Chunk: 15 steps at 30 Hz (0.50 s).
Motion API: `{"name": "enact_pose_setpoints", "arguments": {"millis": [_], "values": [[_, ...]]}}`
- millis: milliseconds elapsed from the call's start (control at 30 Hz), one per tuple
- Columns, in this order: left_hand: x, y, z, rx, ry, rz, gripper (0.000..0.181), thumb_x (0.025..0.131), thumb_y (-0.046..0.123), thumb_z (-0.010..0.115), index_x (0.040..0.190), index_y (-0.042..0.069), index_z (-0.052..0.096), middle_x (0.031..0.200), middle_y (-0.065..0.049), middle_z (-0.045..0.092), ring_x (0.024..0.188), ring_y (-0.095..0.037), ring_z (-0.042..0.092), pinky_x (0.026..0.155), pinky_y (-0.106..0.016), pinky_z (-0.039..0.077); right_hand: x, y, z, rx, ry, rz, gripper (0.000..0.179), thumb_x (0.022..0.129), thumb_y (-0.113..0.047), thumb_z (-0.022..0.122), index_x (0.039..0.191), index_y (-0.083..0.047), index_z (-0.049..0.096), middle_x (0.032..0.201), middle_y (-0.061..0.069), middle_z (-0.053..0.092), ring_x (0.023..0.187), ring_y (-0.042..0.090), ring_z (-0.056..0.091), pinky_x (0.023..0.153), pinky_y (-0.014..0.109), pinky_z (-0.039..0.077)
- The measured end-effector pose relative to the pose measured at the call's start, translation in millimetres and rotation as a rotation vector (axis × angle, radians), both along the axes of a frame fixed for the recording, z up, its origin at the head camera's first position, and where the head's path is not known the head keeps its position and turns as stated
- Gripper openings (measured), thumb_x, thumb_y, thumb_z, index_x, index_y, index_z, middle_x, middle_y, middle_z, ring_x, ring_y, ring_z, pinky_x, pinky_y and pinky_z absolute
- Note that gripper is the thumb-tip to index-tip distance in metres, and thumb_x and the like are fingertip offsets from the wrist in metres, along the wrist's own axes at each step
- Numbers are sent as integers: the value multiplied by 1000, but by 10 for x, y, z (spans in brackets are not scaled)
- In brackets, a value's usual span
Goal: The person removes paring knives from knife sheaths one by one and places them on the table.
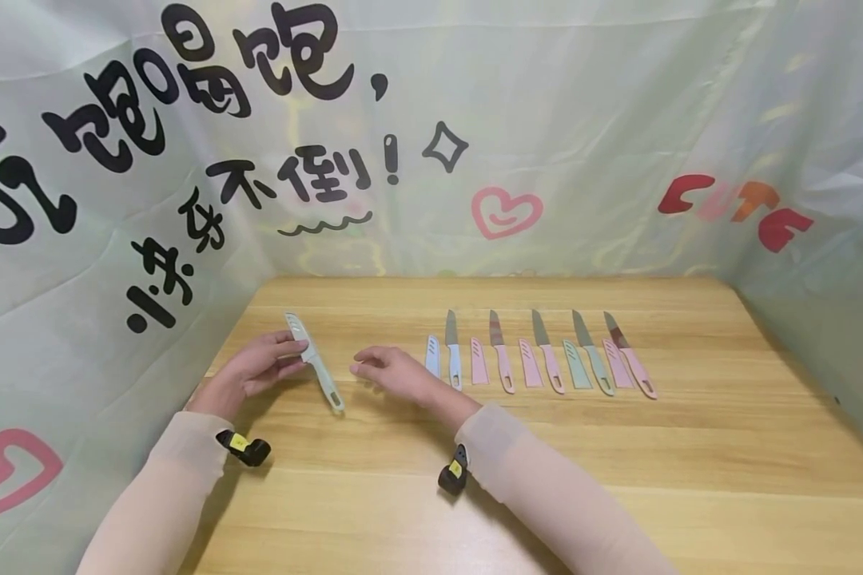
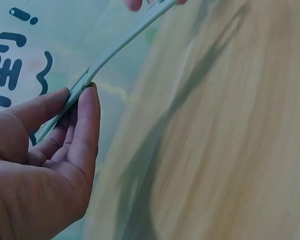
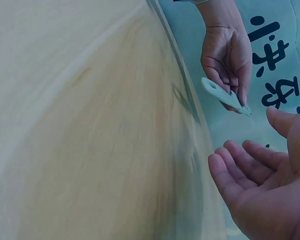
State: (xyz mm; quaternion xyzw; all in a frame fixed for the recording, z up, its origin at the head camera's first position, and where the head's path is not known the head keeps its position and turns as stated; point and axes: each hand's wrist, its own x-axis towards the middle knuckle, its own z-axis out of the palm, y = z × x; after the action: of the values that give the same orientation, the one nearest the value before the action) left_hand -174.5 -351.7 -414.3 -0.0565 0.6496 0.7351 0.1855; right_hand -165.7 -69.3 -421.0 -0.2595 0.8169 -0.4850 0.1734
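A pale green paring knife (image 1: 325, 382) with its slotted sheath (image 1: 297, 326) over the blade is held above the left part of the table. My left hand (image 1: 262, 365) pinches it at the sheath between thumb and fingers; the left wrist view shows the thumb on one side of the knife (image 2: 121, 47) and fingertips on the other. The handle, with a hole in its end, points toward me. To the right, my right hand (image 1: 395, 374) hovers apart from the knife. Its fingers are loosely bent and hold nothing in the right wrist view, where the palm (image 3: 275, 200) shows.
Several bare knives lie in a row on the wooden table (image 1: 546, 463), each beside a sheath: a blue knife (image 1: 455, 363), pink ones (image 1: 504, 367) and a green one (image 1: 597, 371). A printed curtain (image 1: 582, 120) stands behind and at both sides.
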Motion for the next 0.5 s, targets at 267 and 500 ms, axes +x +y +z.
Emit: {"name": "enact_pose_setpoints", "arguments": {"millis": [267,500], "values": [[88,141,-17,67,10,2,36,100,5,54,131,-6,41,104,-9,64,93,-17,67,93,-28,55,46,-38,3,-104,-143,8,51,99,-39,57,137,-4,54,117,10,67,97,26,68,84,32,58],[141,236,-65,152,8,-1,45,100,3,52,139,-8,32,108,-9,64,96,-18,67,95,-30,53,71,-16,5,-182,-252,37,51,99,-35,57,137,0,51,113,12,68,98,23,67,86,32,58]]}}
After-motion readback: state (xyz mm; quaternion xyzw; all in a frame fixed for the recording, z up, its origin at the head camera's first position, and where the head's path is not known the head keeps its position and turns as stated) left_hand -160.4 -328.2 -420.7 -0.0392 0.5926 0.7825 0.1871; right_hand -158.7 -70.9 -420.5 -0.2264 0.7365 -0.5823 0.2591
